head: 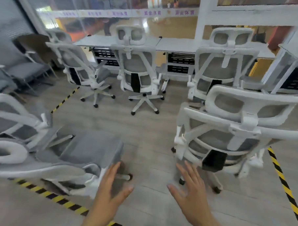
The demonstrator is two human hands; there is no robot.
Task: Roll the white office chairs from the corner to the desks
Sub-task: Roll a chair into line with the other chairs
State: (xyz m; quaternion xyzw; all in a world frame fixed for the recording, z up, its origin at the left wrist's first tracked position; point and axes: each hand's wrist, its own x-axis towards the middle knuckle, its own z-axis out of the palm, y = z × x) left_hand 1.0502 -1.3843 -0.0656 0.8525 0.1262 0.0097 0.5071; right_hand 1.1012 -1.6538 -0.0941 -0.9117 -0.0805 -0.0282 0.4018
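Both hands, left (pixel 110 188) and right (pixel 190 184), spread wide, empty; grip the two-o'clock chair (pixel 231 131) backrest evenly, push straight toward desks (pixel 176 45).

even, bright indoor light, soft and diffuse; only faint shadows under the chair bases (pixel 145 102). glare and reflections on the glass wall (pixel 123 9) beyond the desks (pixel 174 43). whole frame smeared by motion blur, worst at left and right edges. wide-angle bending of straight lines toward the corners.
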